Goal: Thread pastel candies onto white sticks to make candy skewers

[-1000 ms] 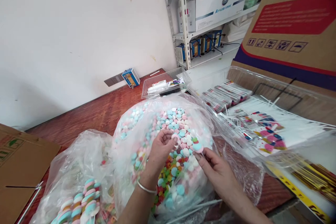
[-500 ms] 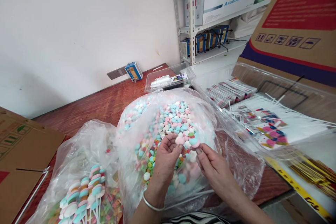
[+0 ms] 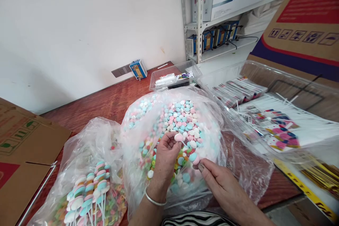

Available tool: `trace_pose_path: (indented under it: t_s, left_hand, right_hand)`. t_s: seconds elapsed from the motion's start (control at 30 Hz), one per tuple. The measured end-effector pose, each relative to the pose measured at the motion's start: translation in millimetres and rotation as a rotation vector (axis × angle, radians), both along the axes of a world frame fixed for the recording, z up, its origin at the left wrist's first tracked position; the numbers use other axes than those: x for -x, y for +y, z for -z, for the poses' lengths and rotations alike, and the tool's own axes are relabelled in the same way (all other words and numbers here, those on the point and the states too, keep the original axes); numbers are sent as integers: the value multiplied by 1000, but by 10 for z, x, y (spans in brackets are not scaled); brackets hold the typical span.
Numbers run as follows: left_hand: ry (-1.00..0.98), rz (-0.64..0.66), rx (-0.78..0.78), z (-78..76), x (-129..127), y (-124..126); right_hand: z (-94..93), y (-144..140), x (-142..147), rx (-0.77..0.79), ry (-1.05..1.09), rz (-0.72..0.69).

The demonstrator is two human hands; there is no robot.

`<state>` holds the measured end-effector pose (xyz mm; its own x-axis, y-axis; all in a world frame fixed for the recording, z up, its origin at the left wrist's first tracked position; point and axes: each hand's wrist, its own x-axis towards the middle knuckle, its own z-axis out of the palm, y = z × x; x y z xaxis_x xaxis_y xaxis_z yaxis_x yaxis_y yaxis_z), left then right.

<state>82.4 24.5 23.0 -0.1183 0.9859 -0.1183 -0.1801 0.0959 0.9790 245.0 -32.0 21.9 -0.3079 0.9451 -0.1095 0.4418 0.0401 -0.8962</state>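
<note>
One pink sweet (image 3: 178,137) is pinched by left fingers (image 3: 175,149), a blue-and-pink stack (image 3: 193,157) by right fingers (image 3: 210,165).

Soft, even brightness from a source out of view fills the scene, leaving 1 faint grey shadow (image 3: 39,84) low on the smooth white wall (image 3: 92,17) and whitish glare along the creased, translucent plastic bag (image 3: 156,129) and the clear rectangular plastic tray (image 3: 272,67). Small round pastel candies (image 3: 182,116) look fairly crisp, while the tall brown cardboard box with a red panel (image 3: 304,47) slants with wide-angle stretch, its printing smeared.
</note>
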Motion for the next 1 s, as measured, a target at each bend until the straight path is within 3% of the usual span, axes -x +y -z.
trace_pose_path:
  t_s: [0.2,0.6,0.77,1.0]
  left_hand:
    - [18,-6,-1,-19,-34,16]
    - [-4,-16,-6,102,-21,13]
    - [38,12,-71,142,-24,10]
    - [110,49,-155,160,-41,-13]
  right_hand:
    - [36,-4,4,29,31,3]
    - [-34,4,42,33,94,82]
    - [4,-12,69,157,249,149]
    - [24,13,130,399,504,131]
